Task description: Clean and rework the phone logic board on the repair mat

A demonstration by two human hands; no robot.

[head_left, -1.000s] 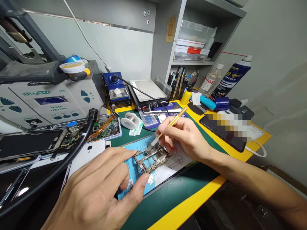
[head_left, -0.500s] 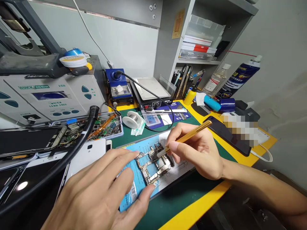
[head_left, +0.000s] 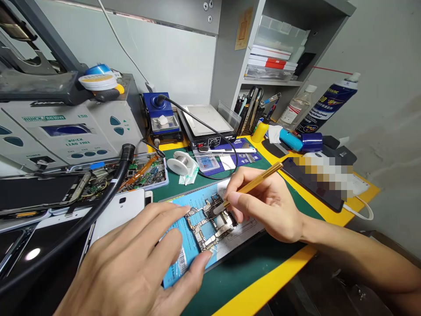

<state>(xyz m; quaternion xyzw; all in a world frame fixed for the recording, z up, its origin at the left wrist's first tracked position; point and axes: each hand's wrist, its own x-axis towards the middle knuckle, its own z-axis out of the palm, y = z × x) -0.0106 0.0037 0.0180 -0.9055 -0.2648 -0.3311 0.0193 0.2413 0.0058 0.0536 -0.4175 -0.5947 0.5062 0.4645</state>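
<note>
A phone circuit board (head_left: 224,223) lies on a blue-and-white printed card or booklet (head_left: 184,245). My left hand (head_left: 131,259) steadies the board, index fingertip at its upper left corner and thumb at its lower edge. Pinched like a pen in my right hand (head_left: 272,208) is a gold-handled scraper knife (head_left: 259,178). Its flat, rounded metal blade reaches the dark upper part of the board; whether it presses there I cannot tell.
A green mat (head_left: 237,285) lies beneath. On the left are a hot-air rework station (head_left: 72,136), its black hose (head_left: 98,210) and opened devices. Behind stand a solder spool (head_left: 179,163), a soldering iron stand (head_left: 161,118) and a heating plate (head_left: 208,120). A phone (head_left: 309,184) lies right.
The scraper knife and my right hand have shifted slightly left and down, its handle end lower. My left hand keeps its place on the board. The whole view has moved a little.
</note>
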